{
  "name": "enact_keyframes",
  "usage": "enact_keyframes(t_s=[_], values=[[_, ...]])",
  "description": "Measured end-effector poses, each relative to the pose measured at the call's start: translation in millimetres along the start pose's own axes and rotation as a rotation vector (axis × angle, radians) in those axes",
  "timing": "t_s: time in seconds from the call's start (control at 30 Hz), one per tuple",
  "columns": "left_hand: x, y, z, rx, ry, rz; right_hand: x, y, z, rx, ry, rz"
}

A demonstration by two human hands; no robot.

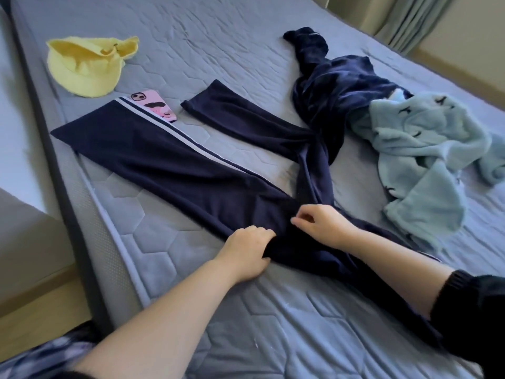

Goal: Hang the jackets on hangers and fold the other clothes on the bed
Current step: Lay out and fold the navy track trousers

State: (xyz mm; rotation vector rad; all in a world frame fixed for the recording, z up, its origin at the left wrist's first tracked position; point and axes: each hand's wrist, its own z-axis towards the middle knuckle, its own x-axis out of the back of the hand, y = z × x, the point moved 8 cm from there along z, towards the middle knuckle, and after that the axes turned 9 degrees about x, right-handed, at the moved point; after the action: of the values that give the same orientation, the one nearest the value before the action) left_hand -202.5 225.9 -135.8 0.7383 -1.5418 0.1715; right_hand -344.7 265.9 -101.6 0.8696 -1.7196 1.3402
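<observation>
Across the middle of the frame, one pair of navy trousers (164, 157) with white side stripes, spread on the quilted grey-blue bed (218, 36): two legs, the striped one flat and running toward the left edge, the other angled toward upper centre with its hem folded back. At lower centre, two bare hands on the cloth where the legs meet. Left hand (247, 251) with fingers curled, gripping a bunched fold of the trousers near the bed's edge. Right hand (319, 225) just beside it, knuckles up, fingers bent and pinching the navy fabric between thumb and fingertips. One black sleeve (470, 310) pushed up the right forearm at lower right. Under the striped leg's far end, partly covered, one pink phone (153, 105), camera side up. At upper left, well apart from the trousers, one crumpled yellow garment (84, 67). At upper right, one dark blue plush garment (336, 88) in a heap, touching the trousers' second leg. Over its right side, one pale blue fleece garment (426, 149) with small dark marks, rumpled and reaching the right edge. At the top right corner, one curtain (418, 20).
</observation>
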Motion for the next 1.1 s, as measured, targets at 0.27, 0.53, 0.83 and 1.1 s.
enact_keyframes(t_s=[0.27,0.53,0.83,1.1], values=[[-12.0,2.9,-15.4,-0.02,-0.06,0.083,-2.3,31.9,-58.0,-0.144,0.242,-0.135],[-13.4,10.2,-26.2,-0.146,-0.045,0.195,-2.1,8.4,-67.4,0.045,0.332,-0.015],[-12.4,2.9,-24.0,-0.08,-0.17,0.172,-41.7,-34.0,-68.2,0.396,-0.233,-0.322],[-9.3,-9.9,-22.7,0.016,-0.384,0.168,-48.5,-43.4,-64.0,0.21,-0.629,-0.158]])
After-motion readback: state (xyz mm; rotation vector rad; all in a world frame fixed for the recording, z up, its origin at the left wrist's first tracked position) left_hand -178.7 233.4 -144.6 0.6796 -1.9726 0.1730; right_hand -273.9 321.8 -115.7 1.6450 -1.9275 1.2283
